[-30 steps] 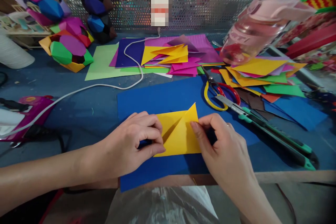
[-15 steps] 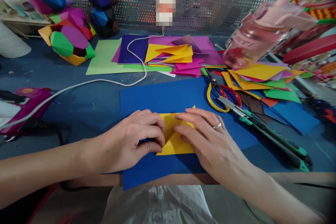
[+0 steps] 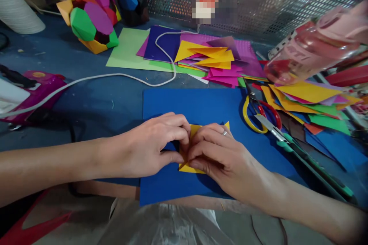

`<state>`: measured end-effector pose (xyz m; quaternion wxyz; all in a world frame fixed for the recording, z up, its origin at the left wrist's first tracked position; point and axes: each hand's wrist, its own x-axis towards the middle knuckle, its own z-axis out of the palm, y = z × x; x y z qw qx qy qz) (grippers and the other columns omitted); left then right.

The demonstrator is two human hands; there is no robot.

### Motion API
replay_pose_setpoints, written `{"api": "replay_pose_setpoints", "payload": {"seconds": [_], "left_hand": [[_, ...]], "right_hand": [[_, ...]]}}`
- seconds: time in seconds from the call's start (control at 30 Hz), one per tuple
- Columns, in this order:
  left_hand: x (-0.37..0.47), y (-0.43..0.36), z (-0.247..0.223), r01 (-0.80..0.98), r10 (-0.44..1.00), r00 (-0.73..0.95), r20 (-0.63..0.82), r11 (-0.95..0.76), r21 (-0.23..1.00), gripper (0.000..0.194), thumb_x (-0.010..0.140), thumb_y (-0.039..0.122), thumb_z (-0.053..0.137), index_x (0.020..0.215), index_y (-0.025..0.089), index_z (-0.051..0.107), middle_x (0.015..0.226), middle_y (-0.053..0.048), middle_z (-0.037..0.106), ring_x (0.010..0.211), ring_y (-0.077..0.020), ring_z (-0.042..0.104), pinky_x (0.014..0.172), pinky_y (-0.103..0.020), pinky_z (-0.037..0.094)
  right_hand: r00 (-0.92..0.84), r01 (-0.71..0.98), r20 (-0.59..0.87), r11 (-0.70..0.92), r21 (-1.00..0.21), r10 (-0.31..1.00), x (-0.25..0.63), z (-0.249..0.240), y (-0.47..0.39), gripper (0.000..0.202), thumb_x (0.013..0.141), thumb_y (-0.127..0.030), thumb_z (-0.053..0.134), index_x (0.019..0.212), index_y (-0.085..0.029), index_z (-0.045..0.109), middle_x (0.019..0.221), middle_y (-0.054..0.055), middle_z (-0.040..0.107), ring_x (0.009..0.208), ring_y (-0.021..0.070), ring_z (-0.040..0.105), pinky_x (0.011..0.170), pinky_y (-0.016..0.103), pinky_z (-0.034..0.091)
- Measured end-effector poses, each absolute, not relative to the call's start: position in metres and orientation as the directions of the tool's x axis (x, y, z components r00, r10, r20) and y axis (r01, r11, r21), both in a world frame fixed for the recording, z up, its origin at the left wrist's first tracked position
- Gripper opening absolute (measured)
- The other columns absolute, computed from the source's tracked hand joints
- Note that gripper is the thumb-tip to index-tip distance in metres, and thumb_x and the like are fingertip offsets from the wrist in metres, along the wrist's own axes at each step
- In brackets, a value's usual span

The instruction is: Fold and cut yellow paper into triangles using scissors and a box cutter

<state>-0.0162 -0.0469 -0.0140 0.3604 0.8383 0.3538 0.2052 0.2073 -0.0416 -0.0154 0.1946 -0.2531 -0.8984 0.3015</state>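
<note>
A small piece of yellow paper lies on a blue sheet near the table's front edge, largely covered by my hands. My left hand is curled at the paper's left side, its thumb and fingertips pinching that edge. On the right, my right hand, with a ring on one finger, has its thumb and fingers closed together on the yellow paper close to my left fingertips. A pointed yellow corner sticks up behind the right hand. The fold beneath the fingers is mostly hidden.
Scissors and a green utility knife lie right. Folded yellow papers and coloured sheets sit behind; more pieces lie beneath a pink bottle. A white cable crosses left near a glue gun. Paper models stand back left.
My right hand has moved inward toward my left and its fingers have curled from spread flat to closed on the yellow paper. The camera view has shifted and tilted.
</note>
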Motion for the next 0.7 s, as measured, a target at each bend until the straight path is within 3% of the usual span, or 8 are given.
{"api": "replay_pose_setpoints", "payload": {"seconds": [0.7], "left_hand": [[-0.0122, -0.0475, -0.0113, 0.456, 0.734, 0.676, 0.066, -0.487, 0.745, 0.014, 0.081, 0.002, 0.065, 0.082, 0.015, 0.062, 0.099, -0.001, 0.059, 0.097, -0.0150, 0.055, 0.093, -0.031, 0.041]], "right_hand": [[-0.798, 0.286, 0.275, 0.739, -0.610, 0.536, 0.2024, -0.0181, -0.0439, 0.013, 0.096, -0.015, 0.058, 0.087, -0.014, 0.067, 0.088, 0.005, 0.065, 0.091, 0.0164, 0.056, 0.087, 0.037, 0.043]]}}
